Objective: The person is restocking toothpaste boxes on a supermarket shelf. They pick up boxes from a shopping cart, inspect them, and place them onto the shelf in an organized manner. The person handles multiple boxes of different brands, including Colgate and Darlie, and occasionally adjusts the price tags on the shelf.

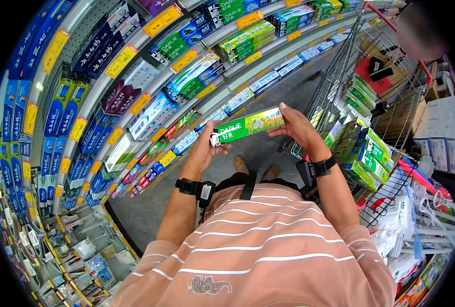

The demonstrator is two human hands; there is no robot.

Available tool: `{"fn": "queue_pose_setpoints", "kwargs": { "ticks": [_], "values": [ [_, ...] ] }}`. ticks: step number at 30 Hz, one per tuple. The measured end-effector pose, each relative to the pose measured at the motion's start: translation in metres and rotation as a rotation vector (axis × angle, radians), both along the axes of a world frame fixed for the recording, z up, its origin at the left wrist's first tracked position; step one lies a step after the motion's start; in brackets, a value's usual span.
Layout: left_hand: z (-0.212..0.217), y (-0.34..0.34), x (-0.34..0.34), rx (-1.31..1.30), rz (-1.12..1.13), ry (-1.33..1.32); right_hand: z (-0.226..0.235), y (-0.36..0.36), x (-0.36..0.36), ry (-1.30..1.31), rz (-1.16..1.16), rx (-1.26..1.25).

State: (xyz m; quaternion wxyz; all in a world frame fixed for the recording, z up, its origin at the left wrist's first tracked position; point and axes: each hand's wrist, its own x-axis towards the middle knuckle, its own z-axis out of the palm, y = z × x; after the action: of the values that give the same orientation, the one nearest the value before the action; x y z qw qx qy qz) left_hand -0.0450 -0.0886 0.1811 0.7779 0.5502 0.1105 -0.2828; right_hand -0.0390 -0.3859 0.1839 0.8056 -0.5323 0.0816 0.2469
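Note:
Between my two hands I hold a long green and yellow toothpaste box (pixel 248 126), its printed side facing up. My left hand (pixel 205 147) grips the box's left end, thumb on top and fingers curled beneath. The right end is pinched by my right hand (pixel 298 128), its thumb on the upper edge and fingers below. Beyond the box, shelves carry more toothpaste boxes (pixel 194 77) in green, blue and white. Right of my right hand stands a wire shopping cart (pixel 335 82) with stacks of similar green toothpaste boxes (pixel 375 153) in it.
Yellow price tags line the shelf edges (pixel 227 77). Hanging small goods (pixel 91 253) fill a rack at the lower left. In the cart lie a red sheet (pixel 373 73) and cardboard (pixel 409 115). White plastic-wrapped goods (pixel 399 220) sit at the right. Grey floor (pixel 150 215) lies below.

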Motion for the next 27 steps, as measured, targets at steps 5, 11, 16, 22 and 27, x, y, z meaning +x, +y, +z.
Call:
{"fn": "queue_pose_setpoints", "kwargs": {
  "ticks": [5,11,16,22,27],
  "values": [
    [-0.008,0.016,0.013,-0.001,-0.013,0.033,-0.002,0.018,0.004,0.006,-0.024,-0.019],
    [-0.017,0.018,0.026,0.007,-0.074,0.091,-0.016,0.026,0.011,0.048,-0.086,-0.053],
    [-0.037,0.023,0.028,0.12,-0.056,0.206,-0.037,0.038,0.014,0.092,-0.133,-0.121],
    [-0.073,0.024,0.029,0.267,-0.013,0.315,-0.081,0.064,-0.003,0.154,-0.307,-0.138],
    [-0.121,0.018,0.03,0.412,0.025,0.381,-0.163,0.082,-0.022,0.366,-0.394,-0.01]
  ]
}}
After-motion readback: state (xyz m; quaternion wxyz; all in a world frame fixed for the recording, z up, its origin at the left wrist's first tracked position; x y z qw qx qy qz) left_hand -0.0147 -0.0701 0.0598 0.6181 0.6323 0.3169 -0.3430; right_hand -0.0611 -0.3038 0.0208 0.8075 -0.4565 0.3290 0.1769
